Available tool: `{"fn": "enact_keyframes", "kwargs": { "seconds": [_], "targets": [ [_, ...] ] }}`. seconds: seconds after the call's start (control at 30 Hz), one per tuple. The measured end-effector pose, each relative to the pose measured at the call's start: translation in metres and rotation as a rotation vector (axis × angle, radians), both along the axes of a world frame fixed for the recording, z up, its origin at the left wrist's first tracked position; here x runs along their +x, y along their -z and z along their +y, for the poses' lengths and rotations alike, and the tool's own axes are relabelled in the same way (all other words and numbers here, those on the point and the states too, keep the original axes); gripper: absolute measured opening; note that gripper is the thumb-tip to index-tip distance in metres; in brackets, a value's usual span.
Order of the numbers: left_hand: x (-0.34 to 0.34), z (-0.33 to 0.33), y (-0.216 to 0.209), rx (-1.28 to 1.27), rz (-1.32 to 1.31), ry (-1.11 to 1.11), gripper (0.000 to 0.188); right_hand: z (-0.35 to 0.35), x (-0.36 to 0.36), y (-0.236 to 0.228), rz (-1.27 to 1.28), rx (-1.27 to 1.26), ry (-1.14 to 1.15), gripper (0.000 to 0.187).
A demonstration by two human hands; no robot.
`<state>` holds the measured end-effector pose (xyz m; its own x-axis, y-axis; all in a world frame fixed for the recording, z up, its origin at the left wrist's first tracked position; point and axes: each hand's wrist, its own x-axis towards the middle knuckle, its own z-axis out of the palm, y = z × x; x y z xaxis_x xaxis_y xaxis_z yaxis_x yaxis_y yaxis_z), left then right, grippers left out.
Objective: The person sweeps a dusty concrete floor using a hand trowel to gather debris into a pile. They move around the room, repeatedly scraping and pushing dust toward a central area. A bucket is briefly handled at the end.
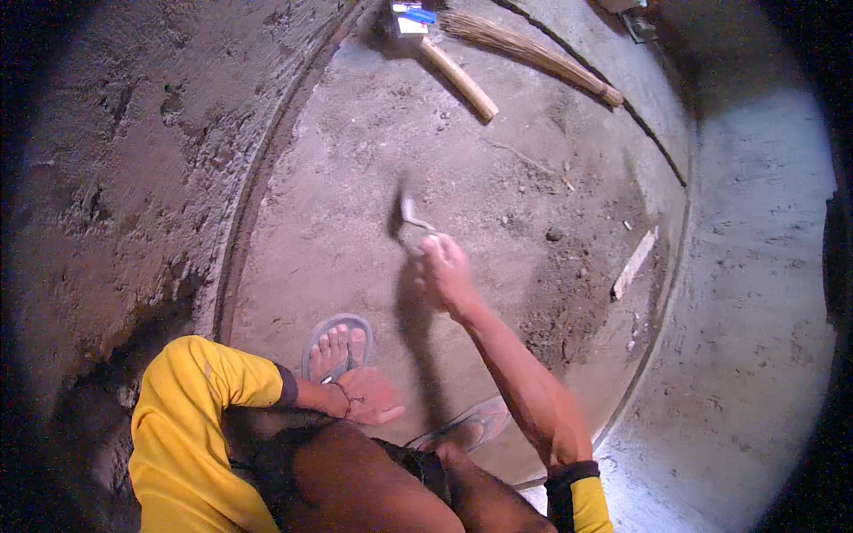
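Observation:
My right hand [444,271] is closed around the handle of a small trowel [410,210], out over the middle of the floor. The trowel's bent metal neck shows beyond my fist; its blade is blurred and seen nearly edge-on. My left hand [369,395] hangs low beside my left foot in its grey flip-flop [336,342], with a thin band round the wrist. It appears to hold nothing; one finger stretches to the right and the others are partly hidden.
A wooden-handled hammer [458,80] lies at the far side, with a blue-and-white item [412,18] by its head. Right of it lies a stick broom [533,55]. Loose dirt [569,293] and a wood strip [635,263] lie at right. A rough wall [142,160] rises at left, a smoother wall [755,240] at right.

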<state>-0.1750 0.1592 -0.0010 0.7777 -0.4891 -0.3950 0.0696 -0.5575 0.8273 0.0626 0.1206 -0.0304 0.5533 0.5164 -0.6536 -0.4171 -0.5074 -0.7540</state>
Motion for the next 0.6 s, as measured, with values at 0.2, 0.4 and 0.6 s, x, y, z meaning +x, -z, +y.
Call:
{"fn": "enact_keyframes", "kwargs": {
  "seconds": [0.2,0.4,0.6],
  "targets": [
    [0.017,0.013,-0.024,0.016,0.037,0.074,0.053,-0.088,0.034,-0.047,-0.035,-0.219,0.434,0.025],
    [0.015,0.011,-0.012,-0.031,0.128,0.038,0.053,-0.031,0.022,-0.067,-0.326,-0.282,0.099,0.028],
    [0.011,0.006,-0.001,-0.013,0.041,0.031,0.05,0.101,-0.009,-0.023,-0.453,0.096,-0.543,0.04]
  ]
}}
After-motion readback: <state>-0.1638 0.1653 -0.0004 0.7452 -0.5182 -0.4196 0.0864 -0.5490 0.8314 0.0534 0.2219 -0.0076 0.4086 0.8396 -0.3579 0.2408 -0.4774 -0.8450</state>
